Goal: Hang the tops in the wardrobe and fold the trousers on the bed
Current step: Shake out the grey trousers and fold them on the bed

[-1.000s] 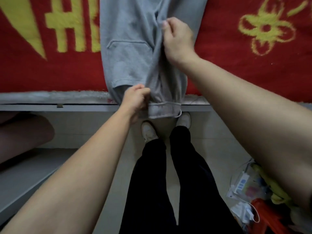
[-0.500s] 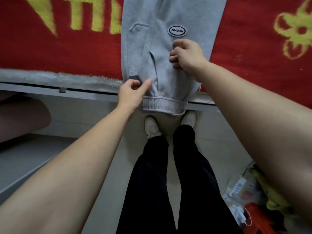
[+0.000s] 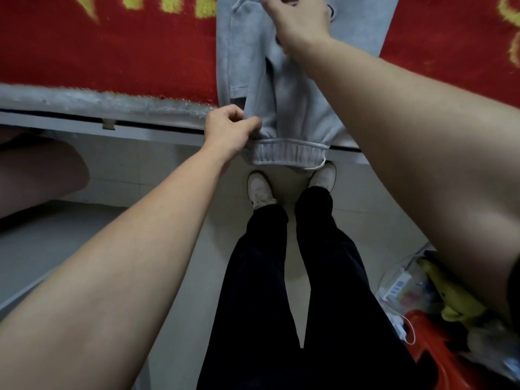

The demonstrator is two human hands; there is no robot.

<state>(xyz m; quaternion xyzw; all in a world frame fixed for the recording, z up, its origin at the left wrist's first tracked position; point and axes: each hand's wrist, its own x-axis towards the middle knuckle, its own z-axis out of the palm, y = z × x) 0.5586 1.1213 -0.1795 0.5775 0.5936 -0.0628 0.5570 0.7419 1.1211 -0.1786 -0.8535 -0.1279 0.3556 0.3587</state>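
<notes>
Trousers [image 3: 295,102]: grey joggers lying lengthwise on the red blanket [image 3: 112,52] of the bed. The waistband [image 3: 289,153] hangs off the near edge, just below the left fingers.

Head view:
- Left hand [image 3: 228,130]: fingers curled, thumb and forefinger pinching a small gather of cloth right above the waistband, at its left corner.
- Right hand [image 3: 298,21]: laid flat on the trouser body further up, fingers spread and straight as far as I can see. The tips run out of frame.

Risks, my read:
- The pinch holds only a small bunch of fabric. Pulling from it would likely drag one layer and skew the fold.
- The right hand holds by friction alone. If it lifts while the left tugs, the overhanging end could pull the garment off the bed rail [image 3: 84,125] to the floor [image 3: 174,249].
- A crease runs between the two hands. Folding over it sets a wrinkle.

Edges and room:
- The bed edge sits directly under the left knuckles, so there's no support on the palm side.
- Bare blanket lies either side of the right fingers, which looks enough for a fold away from the edge.
- Shoes [image 3: 261,190] are just below the waistband.
- Floor clutter [image 3: 416,291] is well apart from both hands.
</notes>
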